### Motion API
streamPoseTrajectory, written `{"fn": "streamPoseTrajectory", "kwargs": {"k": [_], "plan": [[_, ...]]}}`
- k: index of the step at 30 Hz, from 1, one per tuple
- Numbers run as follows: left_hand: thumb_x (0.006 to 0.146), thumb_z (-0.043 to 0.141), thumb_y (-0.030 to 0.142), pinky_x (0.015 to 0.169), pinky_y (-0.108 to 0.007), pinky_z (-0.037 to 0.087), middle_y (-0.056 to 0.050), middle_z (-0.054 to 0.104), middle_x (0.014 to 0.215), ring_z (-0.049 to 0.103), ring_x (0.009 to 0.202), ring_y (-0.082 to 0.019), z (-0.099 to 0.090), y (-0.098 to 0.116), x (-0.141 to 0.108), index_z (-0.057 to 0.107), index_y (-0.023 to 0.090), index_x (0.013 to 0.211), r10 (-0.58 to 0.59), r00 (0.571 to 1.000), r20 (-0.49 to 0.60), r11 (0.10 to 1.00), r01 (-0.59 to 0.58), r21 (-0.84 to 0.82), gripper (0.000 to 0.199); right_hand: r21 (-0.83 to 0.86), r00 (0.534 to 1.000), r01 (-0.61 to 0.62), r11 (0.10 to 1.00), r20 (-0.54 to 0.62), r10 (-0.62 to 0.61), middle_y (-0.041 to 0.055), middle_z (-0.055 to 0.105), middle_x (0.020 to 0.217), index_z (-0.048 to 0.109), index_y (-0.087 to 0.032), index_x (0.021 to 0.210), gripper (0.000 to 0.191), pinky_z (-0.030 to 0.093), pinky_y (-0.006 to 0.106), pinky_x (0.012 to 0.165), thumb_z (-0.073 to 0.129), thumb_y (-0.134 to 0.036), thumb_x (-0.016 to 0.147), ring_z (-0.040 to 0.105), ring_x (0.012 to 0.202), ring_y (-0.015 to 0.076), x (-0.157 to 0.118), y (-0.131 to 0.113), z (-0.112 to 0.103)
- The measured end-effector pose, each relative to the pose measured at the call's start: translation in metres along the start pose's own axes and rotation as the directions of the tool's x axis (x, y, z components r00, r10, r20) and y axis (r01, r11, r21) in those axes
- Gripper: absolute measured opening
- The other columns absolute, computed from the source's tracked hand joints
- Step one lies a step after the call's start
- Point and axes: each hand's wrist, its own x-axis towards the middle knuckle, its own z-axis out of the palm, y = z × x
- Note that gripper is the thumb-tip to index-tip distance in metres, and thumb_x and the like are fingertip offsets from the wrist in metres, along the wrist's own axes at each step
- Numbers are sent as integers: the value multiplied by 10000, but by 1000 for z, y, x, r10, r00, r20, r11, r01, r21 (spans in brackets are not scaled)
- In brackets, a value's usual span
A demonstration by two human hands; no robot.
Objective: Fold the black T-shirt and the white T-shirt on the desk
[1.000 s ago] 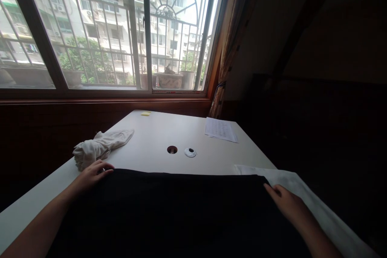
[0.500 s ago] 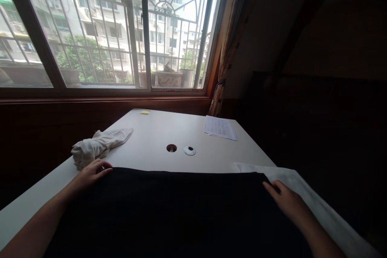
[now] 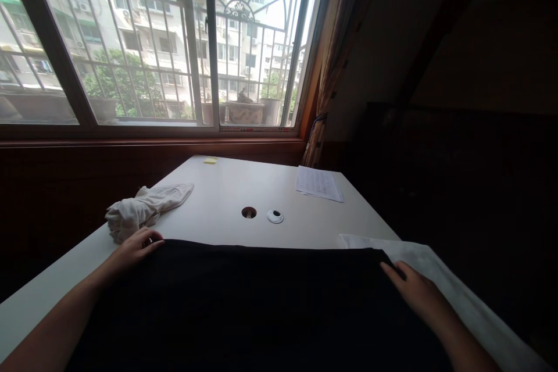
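A wide black cloth (image 3: 261, 308) spreads across the near part of the white table (image 3: 244, 183), its straight far edge pulled out between my two hands. At its far left corner my left hand (image 3: 138, 246) pinches the fabric between thumb and fingers. My right hand (image 3: 407, 280) grips the far right corner in the same way. The cloth is too dark to tell what kind of item it is. Under its right side lies a whitish sheet or cloth (image 3: 405, 250), partly hidden by the black fabric and my right hand.
A crumpled pale cloth (image 3: 139, 209) lies just beyond my left hand. Farther back are a round cable hole (image 3: 249, 213), its loose cover (image 3: 275, 217), printed papers (image 3: 320, 183) and a yellow sticky note (image 3: 210, 160). A window (image 3: 174, 70) and a tied curtain (image 3: 316, 133) stand behind the table.
Almost nothing differs. The whole view has shifted very slightly, while both hands keep the same hold on the black cloth.
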Motion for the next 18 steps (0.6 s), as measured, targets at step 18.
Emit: {"fn": "streamPoseTrajectory", "kwargs": {"k": [18], "plan": [[824,614,721,779,-354,563,-84,717,1013,680,928,-299,0,6,-2,753,229,972,-17,1000,16,1000,18,-17,533,48,1000,-1,999,-13,2,139,739,903,699,-210,919,509,555,447,726,444,-650,893,708,839,338,5,7,2]]}}
